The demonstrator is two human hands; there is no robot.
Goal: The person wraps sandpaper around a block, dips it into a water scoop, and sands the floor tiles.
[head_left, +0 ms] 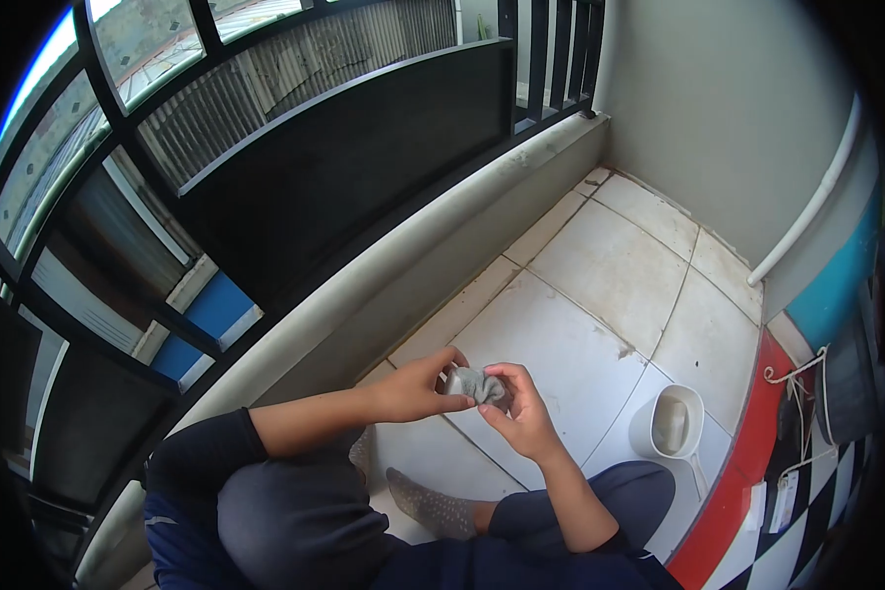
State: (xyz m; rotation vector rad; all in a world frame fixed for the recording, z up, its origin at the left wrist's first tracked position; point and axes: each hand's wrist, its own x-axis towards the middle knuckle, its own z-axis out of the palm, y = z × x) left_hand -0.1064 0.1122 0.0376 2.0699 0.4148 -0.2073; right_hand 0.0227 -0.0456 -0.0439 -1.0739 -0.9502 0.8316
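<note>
Left of a white dipper (pixel 641 431), the left hand (pixel 413 388) and right hand (pixel 524 421) are clasping a small grey-and-clear object (pixel 480 384) between them, apparently in a fingertip-handling step whose next move is calling for steady two-handed control.

one left hand (pixel 415 386), one right hand (pixel 527 417), one grey cloth (pixel 487 389), one white dipper (pixel 643 429), two dotted socks (pixel 423 502)

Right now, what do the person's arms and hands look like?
The left sleeve and right sleeve are dark and stop near the elbows. The left hand and right hand are bare: no gloves, and I see no watch or rings.
</note>
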